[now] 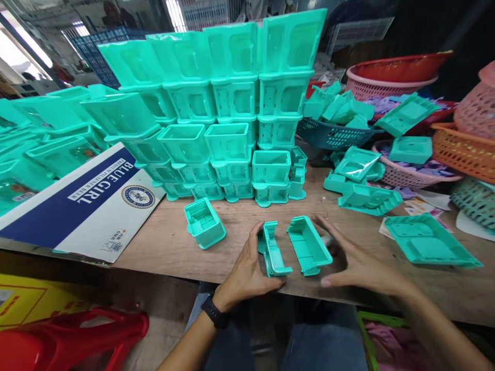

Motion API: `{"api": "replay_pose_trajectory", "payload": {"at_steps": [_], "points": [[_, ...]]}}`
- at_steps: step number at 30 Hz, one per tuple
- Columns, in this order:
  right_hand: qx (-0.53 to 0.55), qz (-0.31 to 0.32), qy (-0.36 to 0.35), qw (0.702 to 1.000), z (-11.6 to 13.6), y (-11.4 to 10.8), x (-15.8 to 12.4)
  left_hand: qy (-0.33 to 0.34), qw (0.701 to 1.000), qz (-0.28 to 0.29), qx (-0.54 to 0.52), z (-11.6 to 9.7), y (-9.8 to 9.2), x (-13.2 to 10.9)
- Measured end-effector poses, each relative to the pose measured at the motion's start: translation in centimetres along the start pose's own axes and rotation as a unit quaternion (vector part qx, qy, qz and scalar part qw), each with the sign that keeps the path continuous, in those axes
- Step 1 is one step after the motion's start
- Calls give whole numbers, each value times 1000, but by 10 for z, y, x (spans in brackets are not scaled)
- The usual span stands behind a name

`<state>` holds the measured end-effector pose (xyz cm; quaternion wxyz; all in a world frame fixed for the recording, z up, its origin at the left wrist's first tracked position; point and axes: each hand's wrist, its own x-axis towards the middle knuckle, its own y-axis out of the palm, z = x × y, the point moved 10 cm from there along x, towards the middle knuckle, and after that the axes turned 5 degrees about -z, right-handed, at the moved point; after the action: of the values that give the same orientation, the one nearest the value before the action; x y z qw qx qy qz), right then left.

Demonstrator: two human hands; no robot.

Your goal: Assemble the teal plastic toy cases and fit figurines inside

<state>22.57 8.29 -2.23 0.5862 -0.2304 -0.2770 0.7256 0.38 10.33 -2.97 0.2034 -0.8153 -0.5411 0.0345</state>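
On the wooden table, my left hand point(247, 265) curls its fingers and thumb around a turquoise plastic shell half point(273, 250), which stands with its open side to the right. A second turquoise shell half point(309, 245) faces it across a narrow gap. Around the right side of that half, my right hand point(353, 263) is spread, thumb and fingers apart, with a gap before the palm. Whether its fingertips touch the piece I cannot tell. Further left sits a small turquoise box point(204, 224) with an open top.
Stacked turquoise boxes point(235, 98) form a wall at the back. A beer carton point(96, 206) lies left. At right are loose turquoise parts point(367, 198), a turquoise tray-like piece point(429, 239), a dark basket point(336, 134) and an orange basket point(460, 149). A red stool point(77, 340) stands below.
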Motion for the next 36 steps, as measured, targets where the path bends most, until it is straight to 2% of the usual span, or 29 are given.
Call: {"api": "replay_pose_trajectory", "payload": {"at_steps": [4, 8, 14, 20, 27, 36], "points": [[12, 47, -33, 998, 21, 32, 21, 3, 1000, 5, -7, -1, 2, 1], [26, 54, -108, 992, 46, 46, 30, 26, 1000, 0, -15, -5, 0, 2], [32, 14, -131, 991, 49, 45, 23, 31, 999, -10, -3, -6, -6, 4], [54, 37, -131, 989, 52, 51, 23, 29, 1000, 2, 8, 0, -7, 4], [89, 36, -127, 987, 46, 53, 24, 21, 999, 8, 29, -1, -8, 5], [80, 21, -127, 988, 45, 52, 23, 4, 1000, 7, 28, -1, -9, 3]]}}
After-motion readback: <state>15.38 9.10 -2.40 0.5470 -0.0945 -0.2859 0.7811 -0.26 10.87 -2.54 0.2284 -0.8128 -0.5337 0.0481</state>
